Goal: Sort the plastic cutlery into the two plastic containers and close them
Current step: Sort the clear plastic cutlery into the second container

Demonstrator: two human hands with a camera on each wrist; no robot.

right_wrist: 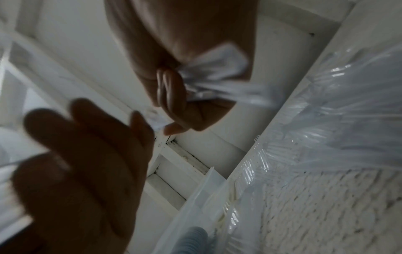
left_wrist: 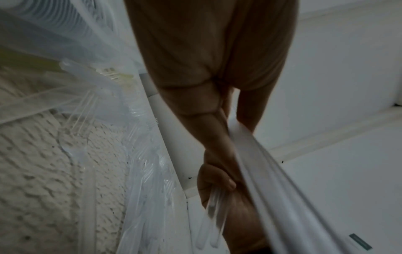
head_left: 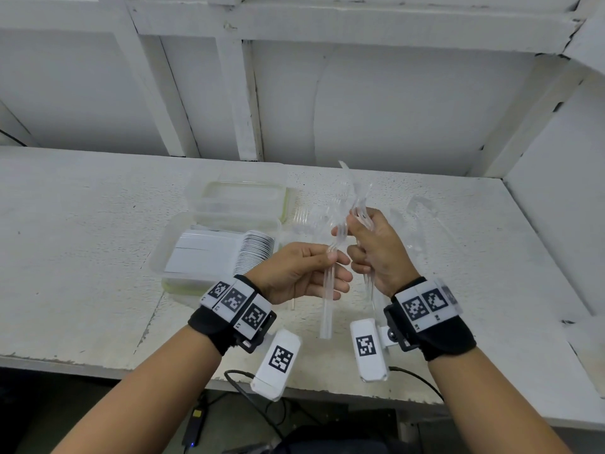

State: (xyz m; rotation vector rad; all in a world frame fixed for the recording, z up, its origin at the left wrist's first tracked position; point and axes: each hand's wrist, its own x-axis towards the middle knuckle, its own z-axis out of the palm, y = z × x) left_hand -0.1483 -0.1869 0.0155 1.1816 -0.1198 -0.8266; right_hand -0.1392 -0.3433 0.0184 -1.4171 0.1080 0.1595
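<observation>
My left hand pinches a few clear plastic handles that hang down toward the table. My right hand, close beside it, grips a bundle of clear forks with tines pointing up and away. In the right wrist view its curled fingers wrap the bundle. The near clear container holds a row of white spoons. A second clear container sits behind it and looks empty. More clear forks lie loose on the table behind my hands.
The white table has a rough surface, with its front edge just below my wrists. More clear cutlery lies at the right. A white panelled wall stands behind, and a side wall closes the right end. Cables hang under the table.
</observation>
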